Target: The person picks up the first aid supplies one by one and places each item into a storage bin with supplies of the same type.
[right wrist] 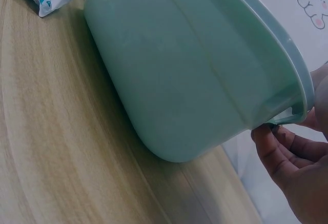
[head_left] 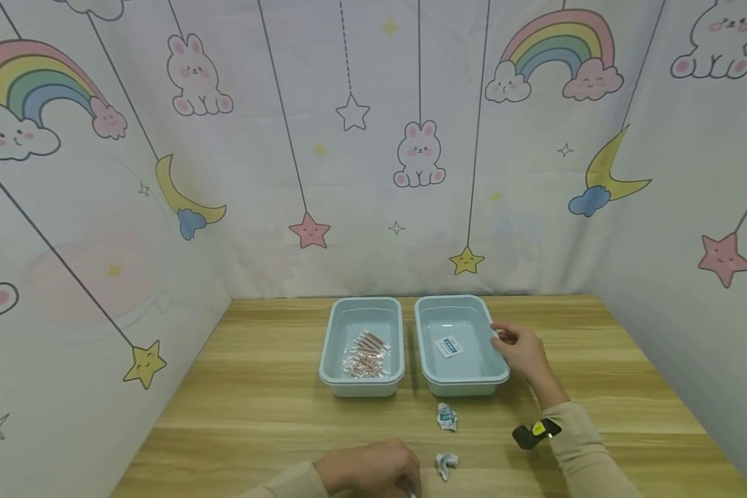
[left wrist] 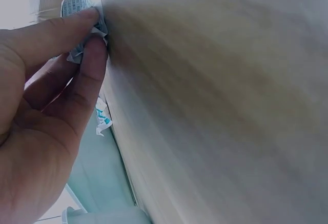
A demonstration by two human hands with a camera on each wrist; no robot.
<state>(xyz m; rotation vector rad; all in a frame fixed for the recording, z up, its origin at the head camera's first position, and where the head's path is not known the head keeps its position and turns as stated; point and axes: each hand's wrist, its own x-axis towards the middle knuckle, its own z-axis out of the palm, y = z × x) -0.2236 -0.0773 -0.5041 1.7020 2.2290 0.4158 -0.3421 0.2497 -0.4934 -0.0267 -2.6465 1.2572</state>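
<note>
Low at the front of the table, my left hand (head_left: 376, 467) pinches a small crumpled white packet (left wrist: 73, 6) with printed text between thumb and fingers. On the right side, my right hand (head_left: 524, 353) grips the rim of the right-hand light blue plastic bin (head_left: 432, 378), its fingertips (right wrist: 264, 134) curled under the edge. Flat on that bin's floor lies a square white packet (head_left: 449, 346) with blue print. Two crumpled white wrappers lie on the table before the bin, one nearer it (head_left: 447, 418) and another closer to my left hand (head_left: 446, 465).
Beside it stands a matching left-hand bin (head_left: 362, 389) holding a pile of clear-wrapped brownish sticks (head_left: 369, 354). The wood-grain table (head_left: 255, 387) ends at a patterned cloth wall (head_left: 373, 263) behind. A black wrist camera (head_left: 535, 434) sits at my right sleeve.
</note>
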